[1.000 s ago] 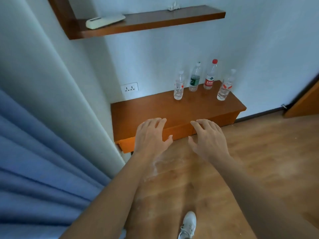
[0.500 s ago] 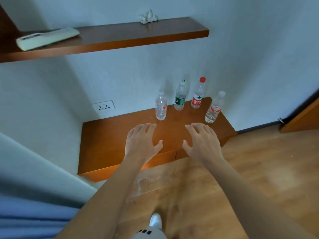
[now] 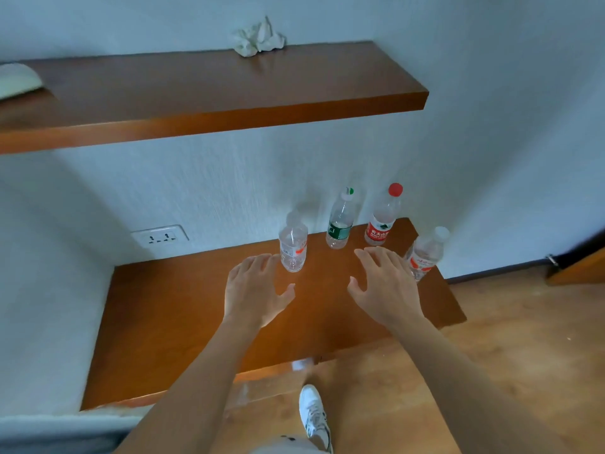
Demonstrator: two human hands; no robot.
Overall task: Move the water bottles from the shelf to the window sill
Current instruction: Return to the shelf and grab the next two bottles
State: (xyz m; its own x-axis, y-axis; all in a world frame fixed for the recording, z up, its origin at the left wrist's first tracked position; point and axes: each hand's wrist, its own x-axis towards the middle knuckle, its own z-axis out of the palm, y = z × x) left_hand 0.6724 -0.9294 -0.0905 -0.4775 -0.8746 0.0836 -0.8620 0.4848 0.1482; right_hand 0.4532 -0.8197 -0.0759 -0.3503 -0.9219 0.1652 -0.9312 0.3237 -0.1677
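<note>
Several clear water bottles stand upright on the low wooden shelf (image 3: pixel 170 322). A short bottle with a white and red label (image 3: pixel 293 247) is nearest my left hand (image 3: pixel 257 290), which hovers open just left of it, fingertips close to its side. The green-labelled bottle (image 3: pixel 340 222) and the red-capped bottle (image 3: pixel 381 217) stand against the wall. Another bottle with a red mark (image 3: pixel 425 255) stands at the shelf's right end, just right of my right hand (image 3: pixel 384 286), which is open with fingers spread and partly covers its left side. No window sill is in view.
An upper wooden shelf (image 3: pixel 212 99) juts out above, holding crumpled white paper (image 3: pixel 258 39) and a white object (image 3: pixel 16 81) at its left edge. A wall socket (image 3: pixel 160 237) sits left of the bottles. A wooden floor and my white shoe (image 3: pixel 312 411) lie below.
I have stepped closer; the low shelf and bottles loom larger. Both hands have advanced over the shelf, now level with the nearest bottles. The blue curtain has dropped out of sight.
</note>
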